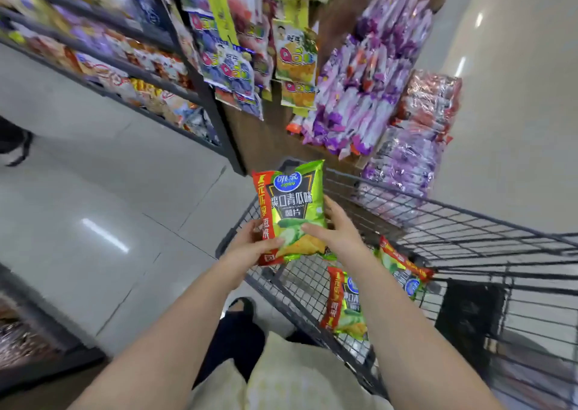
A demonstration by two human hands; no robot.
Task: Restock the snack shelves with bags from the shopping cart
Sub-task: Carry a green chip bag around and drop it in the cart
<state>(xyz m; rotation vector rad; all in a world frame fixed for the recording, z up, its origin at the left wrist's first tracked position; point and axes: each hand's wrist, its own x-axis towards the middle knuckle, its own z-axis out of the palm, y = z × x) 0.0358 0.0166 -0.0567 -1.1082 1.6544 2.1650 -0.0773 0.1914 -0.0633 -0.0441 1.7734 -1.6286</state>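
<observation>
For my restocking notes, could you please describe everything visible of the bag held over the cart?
The bag is a glossy green foil-like pouch with an orange-red strip down its left edge, a blue oval logo and pictured cucumber slices. Looking sealed and puffed, it stands upright above the cart, the left hand gripping its lower left corner, the right hand its right side.

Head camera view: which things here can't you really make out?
Left shelves: motion blur, packet labels unreadable.
Held chip bag: bottom covered by the left hand and right hand.
Second green bag in the cart: the right forearm crosses it.
Shopping cart: cut off by the right edge, so the remaining bag count is unknown.
</observation>
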